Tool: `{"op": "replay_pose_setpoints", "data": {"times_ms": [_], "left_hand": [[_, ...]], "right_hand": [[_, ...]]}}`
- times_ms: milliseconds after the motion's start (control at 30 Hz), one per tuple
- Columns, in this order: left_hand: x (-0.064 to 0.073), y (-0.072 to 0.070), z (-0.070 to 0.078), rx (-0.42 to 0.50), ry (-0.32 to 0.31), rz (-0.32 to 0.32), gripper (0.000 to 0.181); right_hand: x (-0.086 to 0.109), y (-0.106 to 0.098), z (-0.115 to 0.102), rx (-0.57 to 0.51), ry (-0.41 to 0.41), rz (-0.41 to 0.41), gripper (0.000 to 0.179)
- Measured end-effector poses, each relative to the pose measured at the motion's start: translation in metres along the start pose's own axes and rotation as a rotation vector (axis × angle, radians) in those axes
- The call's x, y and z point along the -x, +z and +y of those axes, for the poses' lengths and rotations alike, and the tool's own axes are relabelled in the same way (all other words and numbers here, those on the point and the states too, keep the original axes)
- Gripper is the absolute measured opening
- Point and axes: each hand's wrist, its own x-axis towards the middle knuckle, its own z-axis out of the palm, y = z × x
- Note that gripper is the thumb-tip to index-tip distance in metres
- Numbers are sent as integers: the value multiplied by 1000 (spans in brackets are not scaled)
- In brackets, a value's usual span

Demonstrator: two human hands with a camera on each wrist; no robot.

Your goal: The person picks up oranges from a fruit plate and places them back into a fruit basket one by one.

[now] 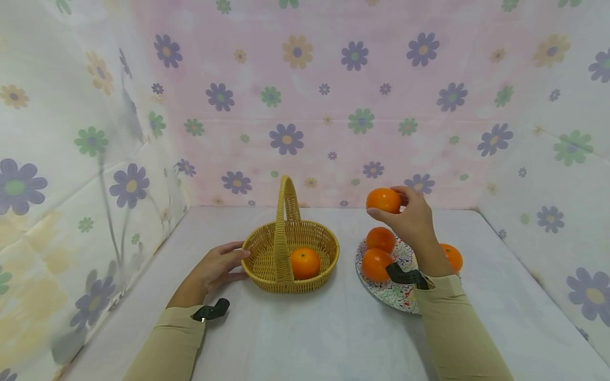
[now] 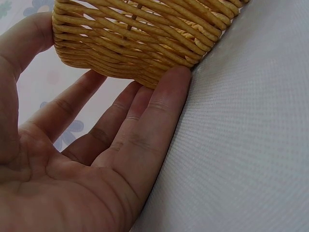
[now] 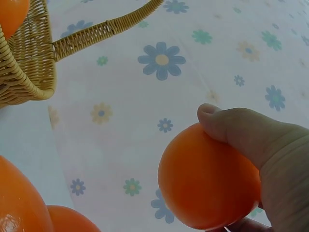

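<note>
My right hand (image 1: 415, 218) grips an orange (image 1: 383, 200) in the air above the far side of a speckled plate (image 1: 397, 296). In the right wrist view the thumb lies across the top of this orange (image 3: 205, 179), with fingertips partly showing below. On the plate are two oranges at the left and another orange (image 1: 451, 257) at the right, partly behind my forearm. My left hand (image 1: 216, 269) holds the left end of a wicker basket (image 1: 259, 278), one digit at the rim and other fingers against the woven wall (image 2: 130, 43). One orange (image 1: 305, 263) lies inside the basket.
A tall arched handle (image 1: 283, 233) spans the basket. White cloth covers the table (image 1: 305, 338). Flower-printed fabric walls (image 1: 324, 132) stand at the back and both sides. A dark wrist device (image 1: 212, 309) sits at each sleeve cuff.
</note>
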Motion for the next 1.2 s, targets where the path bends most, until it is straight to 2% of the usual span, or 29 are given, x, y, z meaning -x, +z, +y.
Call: {"op": "replay_pose_setpoints", "data": {"times_ms": [500,800,1067,1200], "left_hand": [[1,0,2,3,-10,-1,66],[-1,0,1,10,-15,-2,65],[2,1,2,-3,-18,4,65],[2,1,3,-4,-12,-1,66]], "right_hand": [[5,5,-8,25,14,-22,100],[5,12,-10,-2,-16,-60,93],[4,20,-12,4,-97,-100,86],[5,24,-12,4,-109,-126,79]]}}
